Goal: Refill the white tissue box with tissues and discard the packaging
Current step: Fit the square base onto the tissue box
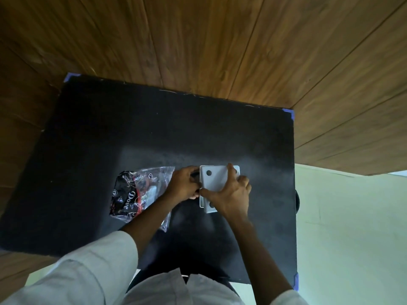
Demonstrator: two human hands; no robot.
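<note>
At frame centre, the right hand (230, 190) clasps the white tissue box (214, 178) from above; the left hand (184, 183) curls against the box's left edge, its grip state unclear.

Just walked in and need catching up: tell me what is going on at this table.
A person in a white shirt stands at a black table working on a white tissue box with both hands. The right hand lies over the box's top panel, and the left hand has its grip at the box's left edge. What the left fingers hold there is too dark to tell. The clear printed plastic packaging lies crumpled on the table just left of the hands, not yet discarded.
</note>
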